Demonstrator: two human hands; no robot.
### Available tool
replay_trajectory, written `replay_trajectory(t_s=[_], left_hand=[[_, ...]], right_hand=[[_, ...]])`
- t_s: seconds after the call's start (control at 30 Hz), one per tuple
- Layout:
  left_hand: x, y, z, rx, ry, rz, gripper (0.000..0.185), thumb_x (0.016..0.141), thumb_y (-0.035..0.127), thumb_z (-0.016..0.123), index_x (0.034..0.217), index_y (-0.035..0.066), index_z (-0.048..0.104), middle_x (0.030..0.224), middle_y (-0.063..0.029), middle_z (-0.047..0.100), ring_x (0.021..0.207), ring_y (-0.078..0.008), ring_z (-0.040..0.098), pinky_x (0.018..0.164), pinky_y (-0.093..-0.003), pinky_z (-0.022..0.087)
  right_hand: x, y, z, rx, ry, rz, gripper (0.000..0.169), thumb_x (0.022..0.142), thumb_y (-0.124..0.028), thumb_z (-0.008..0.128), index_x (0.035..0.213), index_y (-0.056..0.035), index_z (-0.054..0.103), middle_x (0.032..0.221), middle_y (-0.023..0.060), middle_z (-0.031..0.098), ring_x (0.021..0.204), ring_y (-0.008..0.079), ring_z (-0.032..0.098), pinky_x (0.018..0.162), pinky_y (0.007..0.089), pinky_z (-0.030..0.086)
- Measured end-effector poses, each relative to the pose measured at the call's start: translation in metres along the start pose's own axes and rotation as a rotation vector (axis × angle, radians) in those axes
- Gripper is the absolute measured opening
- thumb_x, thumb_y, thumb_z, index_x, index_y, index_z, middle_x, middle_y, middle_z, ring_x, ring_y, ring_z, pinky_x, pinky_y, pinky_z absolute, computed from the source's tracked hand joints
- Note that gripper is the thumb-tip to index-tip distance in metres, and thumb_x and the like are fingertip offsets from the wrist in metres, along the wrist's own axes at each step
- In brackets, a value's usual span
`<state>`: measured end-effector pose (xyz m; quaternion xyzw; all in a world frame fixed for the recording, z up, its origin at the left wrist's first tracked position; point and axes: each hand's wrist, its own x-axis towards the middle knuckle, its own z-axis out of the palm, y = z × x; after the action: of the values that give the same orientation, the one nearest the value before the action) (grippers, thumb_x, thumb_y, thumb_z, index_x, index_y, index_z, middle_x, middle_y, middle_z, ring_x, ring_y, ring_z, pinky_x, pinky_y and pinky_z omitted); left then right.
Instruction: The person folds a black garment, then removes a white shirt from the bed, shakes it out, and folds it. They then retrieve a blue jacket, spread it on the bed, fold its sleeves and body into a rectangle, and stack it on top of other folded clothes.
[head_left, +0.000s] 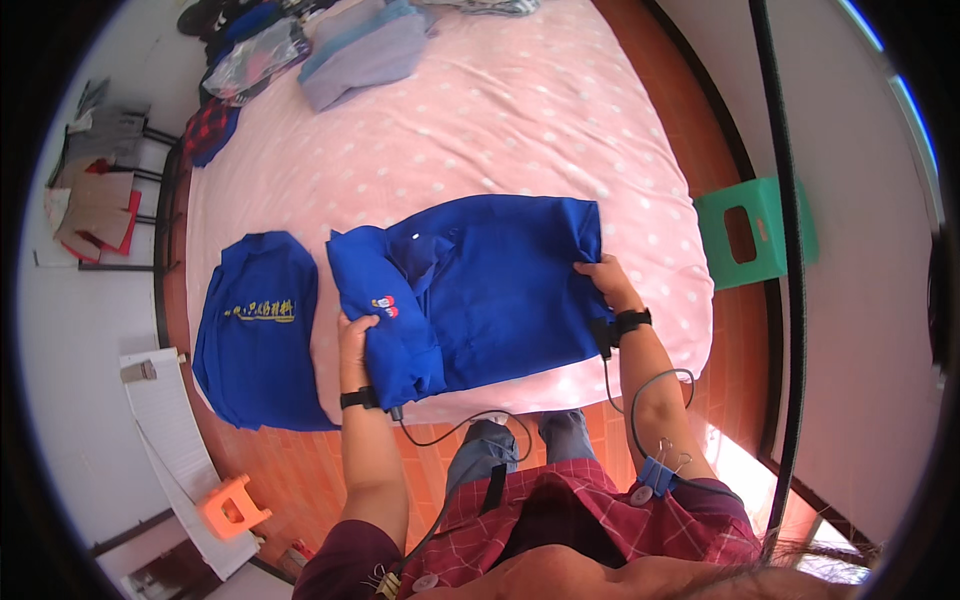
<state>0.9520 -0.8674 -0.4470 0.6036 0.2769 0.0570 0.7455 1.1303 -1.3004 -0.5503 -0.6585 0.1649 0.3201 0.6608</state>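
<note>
A blue cloth garment (510, 277), partly folded, lies across the near part of a bed with a pink, white-dotted cover (517, 142). My left hand (355, 341) grips its left edge, thumb on top, beside a small red and white emblem. At the garment's right edge, my right hand (609, 279) holds the cloth between thumb and fingers. Another blue garment (259, 352), folded and bearing yellow writing, rests on the bed to the left, a narrow strip of cover between the two. Both my wrists carry black straps with cables.
Folded grey-blue cloths (367, 56) and a clear plastic bag (255, 64) lie at the bed's far left. Right of the bed stands a green plastic stool (712, 240); an orange stool (232, 508) is at lower left. A dark vertical cord (784, 187) hangs at right.
</note>
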Motion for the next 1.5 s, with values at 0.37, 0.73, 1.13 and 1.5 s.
replay_trajectory(t_s=[0.37, 0.73, 1.13, 1.5], left_hand=[[-0.004, 0.003, -0.12, -0.001, 0.098, -0.003, 0.06, 0.06, -0.003, 0.054, 0.12, -0.001, 0.05, 0.104, -0.0112, 0.061, 0.09, -0.0244, 0.059, 0.086, -0.0335, 0.046], [0.0, -0.022, -0.129, -0.071, 0.154, -0.055, 0.062, 0.059, -0.003, 0.052, 0.121, 0.0, 0.05, 0.105, -0.0107, 0.06, 0.093, -0.0236, 0.058, 0.087, -0.0314, 0.044], [0.0, -0.025, -0.126, -0.07, 0.117, -0.019, 0.06, 0.06, -0.003, 0.051, 0.12, -0.001, 0.051, 0.106, -0.0095, 0.06, 0.092, -0.021, 0.058, 0.088, -0.0291, 0.044], [-0.053, 0.053, 0.011, 0.728, 0.277, 0.434, 0.072, 0.064, -0.014, 0.039, 0.134, 0.002, 0.04, 0.12, -0.0228, 0.055, 0.112, -0.0319, 0.055, 0.096, -0.0312, 0.04]], right_hand=[[-0.098, -0.073, 0.125, -0.988, 0.445, -0.643, 0.041, 0.078, -0.012, 0.055, 0.112, 0.0105, 0.051, 0.087, 0.0337, 0.059, 0.08, 0.0458, 0.06, 0.074, 0.0477, 0.049], [-0.171, -0.042, 0.352, -1.004, -0.087, -0.421, 0.063, 0.082, -0.018, 0.059, 0.132, 0.0063, 0.031, 0.114, 0.0278, 0.05, 0.103, 0.0406, 0.055, 0.087, 0.0439, 0.046], [-0.081, -0.036, 0.273, -1.24, 0.11, -1.0, 0.052, 0.086, -0.037, 0.054, 0.133, -0.0185, 0.044, 0.136, 0.0119, 0.043, 0.13, 0.0327, 0.032, 0.108, 0.0489, 0.02], [-0.06, -0.014, 0.264, -1.046, -0.091, -0.949, 0.054, 0.086, -0.027, 0.055, 0.135, -0.0136, 0.039, 0.135, 0.0163, 0.042, 0.128, 0.0343, 0.035, 0.107, 0.0473, 0.025]])
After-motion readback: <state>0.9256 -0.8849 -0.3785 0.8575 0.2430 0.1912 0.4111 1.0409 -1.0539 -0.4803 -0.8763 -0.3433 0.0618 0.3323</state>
